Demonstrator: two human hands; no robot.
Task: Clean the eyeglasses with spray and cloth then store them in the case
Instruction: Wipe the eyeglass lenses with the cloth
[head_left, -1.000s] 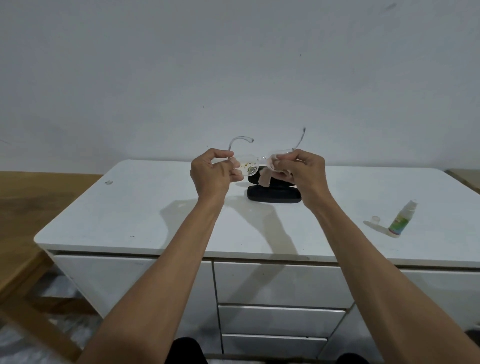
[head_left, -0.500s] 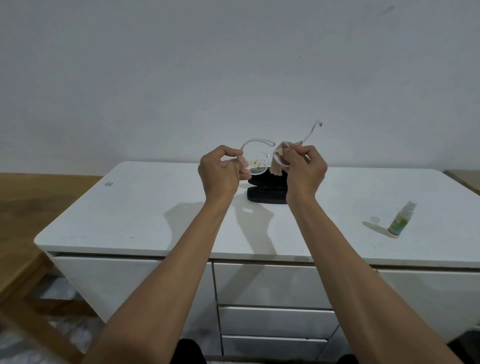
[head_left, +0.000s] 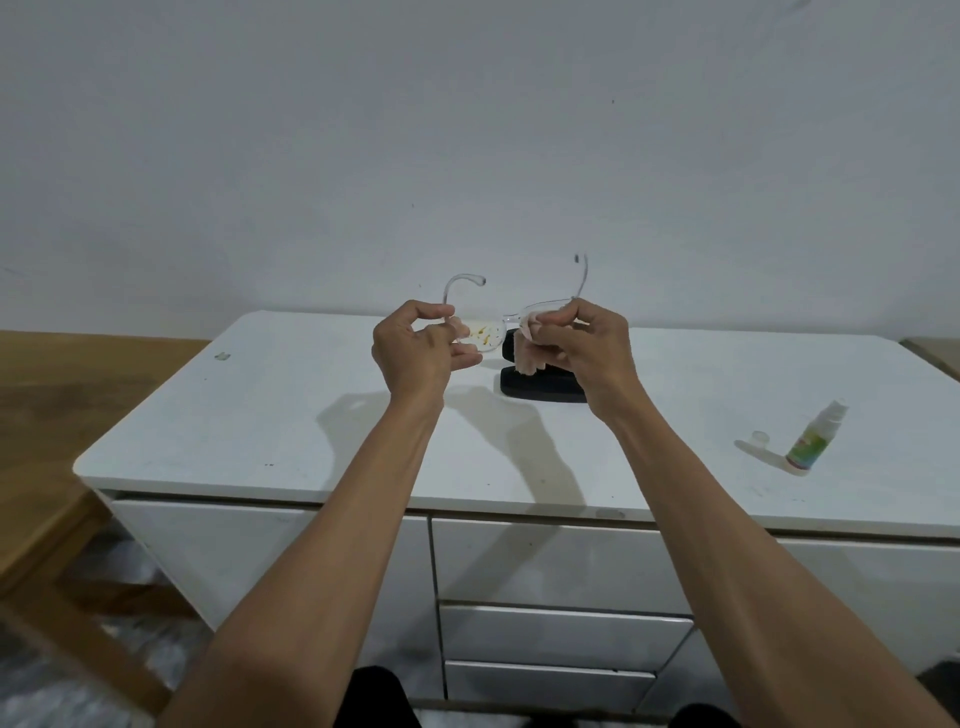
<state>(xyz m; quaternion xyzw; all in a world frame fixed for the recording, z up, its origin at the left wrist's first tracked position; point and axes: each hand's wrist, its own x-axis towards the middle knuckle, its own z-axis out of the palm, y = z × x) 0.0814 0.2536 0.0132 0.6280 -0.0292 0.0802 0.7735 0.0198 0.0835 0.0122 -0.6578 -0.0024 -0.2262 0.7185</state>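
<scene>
The right hand (head_left: 587, 348) pinched the pink cloth (head_left: 527, 353) over one lens, and the left hand (head_left: 421, 348) pinched the other end of the clear eyeglasses (head_left: 485, 332). Half a second earlier the hands had been closer together; they had since drawn apart, so wiping seemed underway, with yellow specks left on the bare lens. Both forearms reached forward, holding the glasses above the open black case (head_left: 540, 387) on the white cabinet (head_left: 260, 415), the spray bottle (head_left: 813, 439) well to the right.

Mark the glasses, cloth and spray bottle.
glasses (head_left: 485, 338), head view, on the smudged lens beside the left hand.
cloth (head_left: 527, 358), head view, on the pink fold hanging below the right hand.
spray bottle (head_left: 810, 440), head view, on its green label.
</scene>
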